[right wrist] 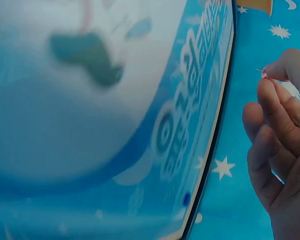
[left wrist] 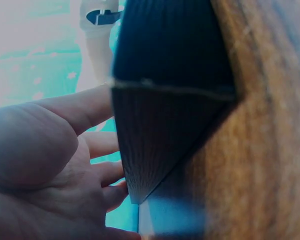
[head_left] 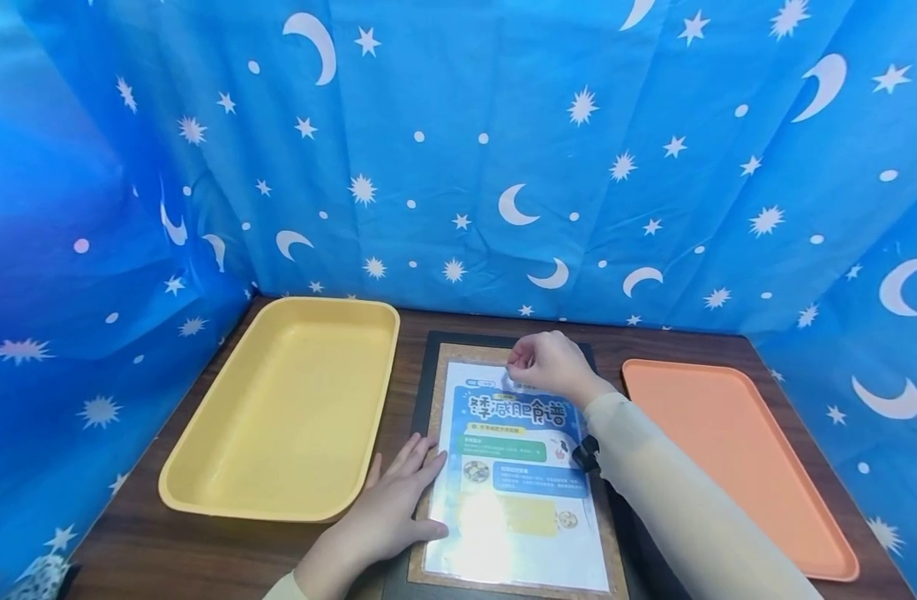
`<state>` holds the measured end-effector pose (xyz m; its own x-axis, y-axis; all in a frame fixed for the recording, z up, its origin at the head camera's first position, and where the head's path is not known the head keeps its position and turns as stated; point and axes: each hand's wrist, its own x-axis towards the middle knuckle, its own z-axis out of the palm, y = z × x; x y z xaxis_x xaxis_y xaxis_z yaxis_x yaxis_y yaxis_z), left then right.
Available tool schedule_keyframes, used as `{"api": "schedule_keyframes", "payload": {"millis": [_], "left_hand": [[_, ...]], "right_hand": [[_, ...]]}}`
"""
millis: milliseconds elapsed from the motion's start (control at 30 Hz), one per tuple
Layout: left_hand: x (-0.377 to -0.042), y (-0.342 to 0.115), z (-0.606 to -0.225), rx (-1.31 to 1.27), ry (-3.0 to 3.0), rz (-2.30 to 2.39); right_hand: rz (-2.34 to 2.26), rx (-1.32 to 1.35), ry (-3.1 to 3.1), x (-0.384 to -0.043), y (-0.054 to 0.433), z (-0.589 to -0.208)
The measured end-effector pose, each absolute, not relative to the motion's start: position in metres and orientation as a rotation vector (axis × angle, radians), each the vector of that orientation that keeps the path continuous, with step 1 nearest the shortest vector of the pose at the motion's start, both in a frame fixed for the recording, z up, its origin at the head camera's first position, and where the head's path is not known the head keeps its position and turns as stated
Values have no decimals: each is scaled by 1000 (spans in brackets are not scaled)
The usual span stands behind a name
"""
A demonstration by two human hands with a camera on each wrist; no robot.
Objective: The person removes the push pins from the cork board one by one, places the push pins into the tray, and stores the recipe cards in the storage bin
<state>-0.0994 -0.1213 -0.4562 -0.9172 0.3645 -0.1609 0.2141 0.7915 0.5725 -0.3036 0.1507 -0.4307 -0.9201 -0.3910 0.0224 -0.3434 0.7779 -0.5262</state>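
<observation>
Cork board (head_left: 473, 352), sheet (head_left: 514, 479) atop it on the tabletop (head_left: 166, 550), could slide, misplacing the pin (right wrist: 264, 74) pinched by the right hand (head_left: 552, 367), should the left hand (head_left: 398, 500), fingers spread at its edge, slip.

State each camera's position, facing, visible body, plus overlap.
Head: head-worn, facing forward-down at sheet; shows left hand, right hand, sleeves.
Left wrist: wrist-worn, facing board edge; shows left hand, blurred part of right arm.
Right wrist: wrist-worn, facing across sheet; shows right hand pinching a tiny item.
Head and right wrist share sheet and right hand.
</observation>
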Motion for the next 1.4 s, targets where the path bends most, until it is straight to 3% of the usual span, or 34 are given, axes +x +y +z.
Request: {"api": "schedule_keyframes", "payload": {"millis": [467,767,1200,1400], "left_hand": [[-97,-128,-456,414,2719,870],[-98,-126,-458,427,2720,881],[-98,-127,-458,431,2719,869],[-99,-123,-458,453,2715,881]], "right_hand": [[-865,-507,2949,-303,198,-427],[-802,-339,3036,-289,256,-419],[-776,-137,3032,-263,336,-435],[-705,-179,3027,-262,358,-441]]}}
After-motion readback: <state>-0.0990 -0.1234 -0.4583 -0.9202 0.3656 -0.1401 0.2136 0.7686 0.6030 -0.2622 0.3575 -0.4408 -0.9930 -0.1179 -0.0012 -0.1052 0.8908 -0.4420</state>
